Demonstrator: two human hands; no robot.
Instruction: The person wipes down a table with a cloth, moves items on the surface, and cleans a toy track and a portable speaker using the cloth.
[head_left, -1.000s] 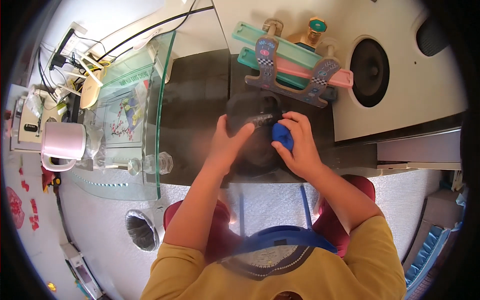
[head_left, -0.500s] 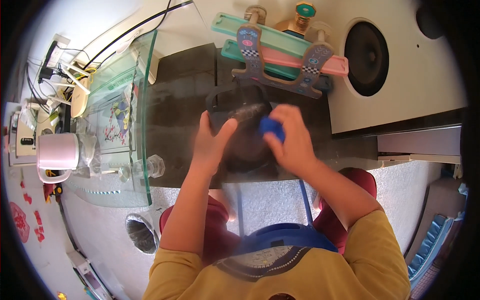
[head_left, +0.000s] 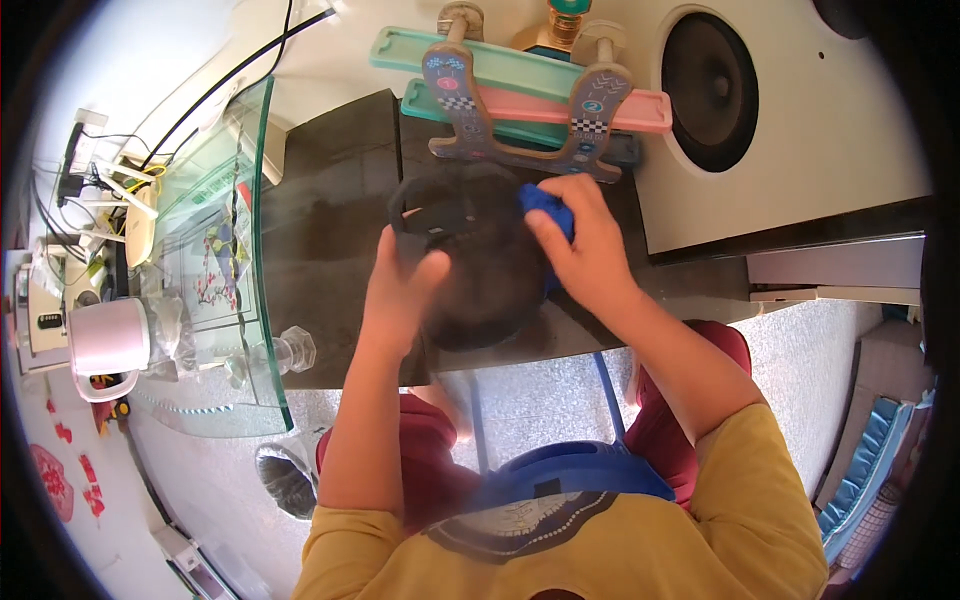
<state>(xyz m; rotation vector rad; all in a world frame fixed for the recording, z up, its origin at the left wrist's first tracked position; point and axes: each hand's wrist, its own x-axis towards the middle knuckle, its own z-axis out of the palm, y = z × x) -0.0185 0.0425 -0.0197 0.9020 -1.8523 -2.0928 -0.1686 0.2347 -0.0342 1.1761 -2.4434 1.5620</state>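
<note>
Nearest are one blue stool (head_left: 590, 470) and, on the floor, one bin (head_left: 287, 480). Two hands meet over one black object (head_left: 480, 285), which sits at the near edge of the dark surface (head_left: 320, 220). The left hand (head_left: 395, 295) has its thumb spread from its fingers at the object's left side; whether it grips or only steadies, I cannot tell. The right hand (head_left: 590, 245) pinches one blue cloth (head_left: 547, 207) between thumb and fingers.

Over the last half second the cloth has shifted from beside a pale strip on the object's face to its far right edge, and the strip no longer shows clearly. The rubbing seems to have passed from face to side.

To the left, one glass top (head_left: 175, 395) stands near one pink mug (head_left: 108, 335). Beyond the object are one toy ramp (head_left: 590, 110), with at least three slats, and one large round speaker (head_left: 710, 90).
</note>
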